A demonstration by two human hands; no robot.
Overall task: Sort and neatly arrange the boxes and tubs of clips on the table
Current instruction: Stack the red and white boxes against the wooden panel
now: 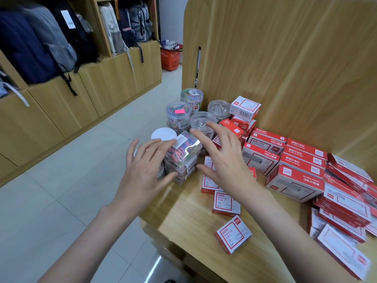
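Note:
A stack of clear flat boxes of coloured clips (182, 154) stands at the table's left edge. My left hand (142, 170) is spread just left of the stack, fingertips near its top and bottom, holding nothing. My right hand (220, 158) hovers to its right with fingers apart, also holding nothing. Behind stand round clear tubs: two with coloured clips (177, 115) (191, 98) and two with metal clips (202, 121) (219, 108). A white-lidded tub (163, 134) sits behind my left hand. Small red-and-white paper clip boxes (225, 203) (233, 233) lie on the table.
Larger red-and-white staple boxes (295, 182) are stacked and scattered at the right, against the wooden back panel (285, 58). The wooden table (193, 221) ends at its left edge over tiled floor. Backpacks on shelves (40, 48) and a red basket (170, 58) lie beyond.

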